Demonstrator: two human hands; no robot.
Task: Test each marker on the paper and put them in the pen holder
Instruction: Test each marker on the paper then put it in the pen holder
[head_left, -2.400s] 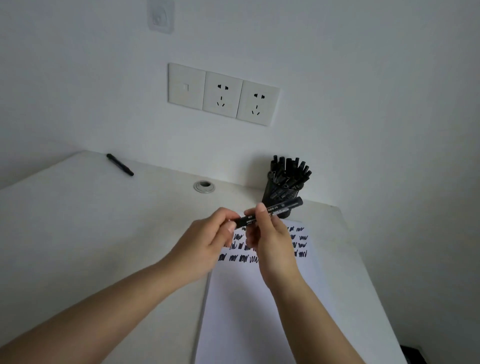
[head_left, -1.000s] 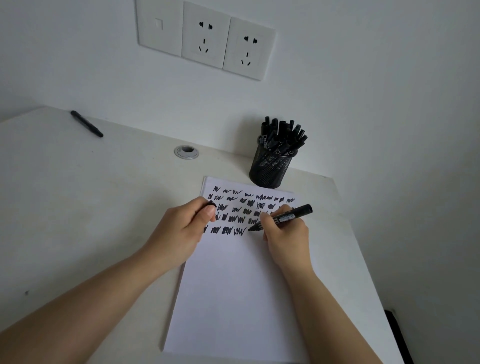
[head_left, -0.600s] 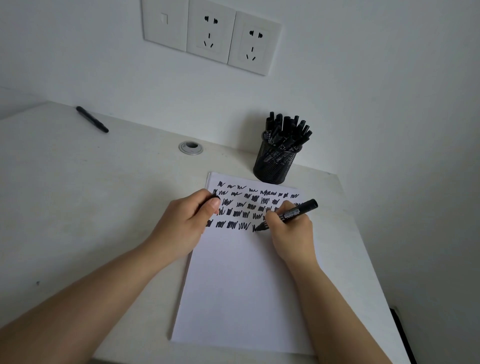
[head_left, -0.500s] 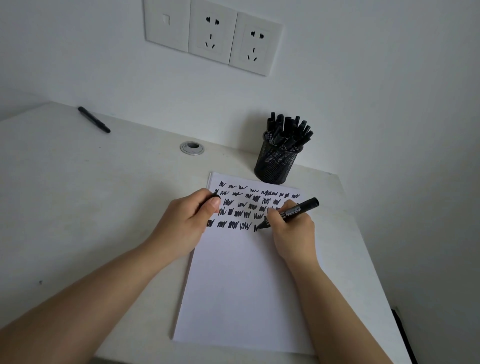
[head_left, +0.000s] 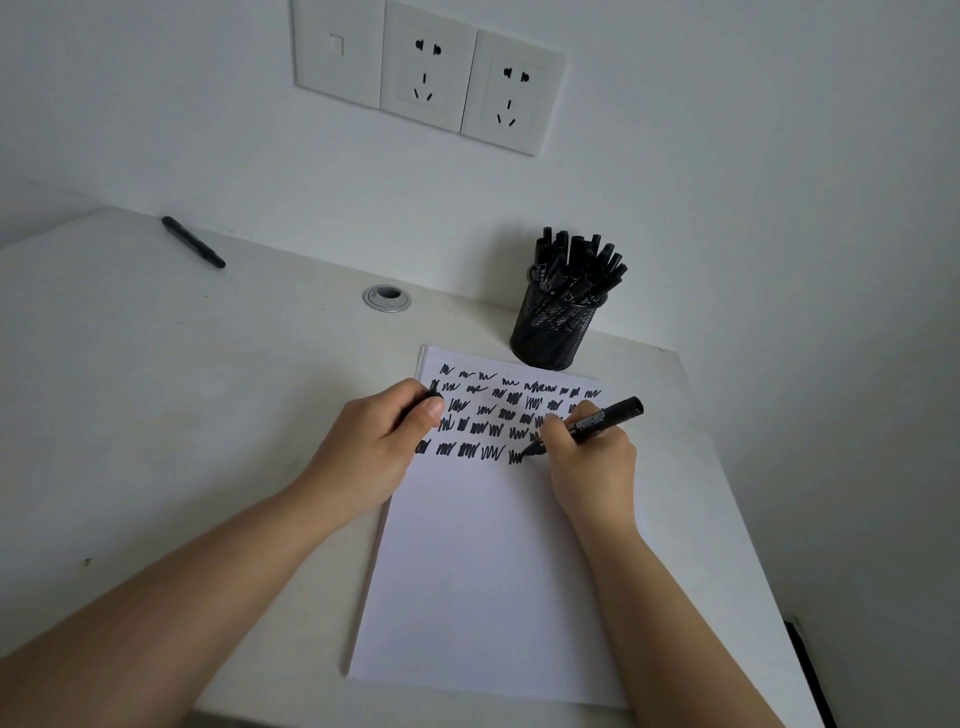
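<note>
Right hand (head_left: 592, 462) pinches the black felt marker (head_left: 597, 422), tip on the white paper sheet (head_left: 483, 571) — scribbling; left hand (head_left: 374, 447), curled round its black cap (head_left: 432, 402), steadies the sheet.

The left hand (head_left: 382, 439) hides most of the black cap (head_left: 432, 401) it grips.

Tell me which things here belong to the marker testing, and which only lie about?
In the job: marker in right hand; cap in left hand; paper; pen holder; loose marker, probably untested.
Lying about: cable grommet; wall sockets.
</note>
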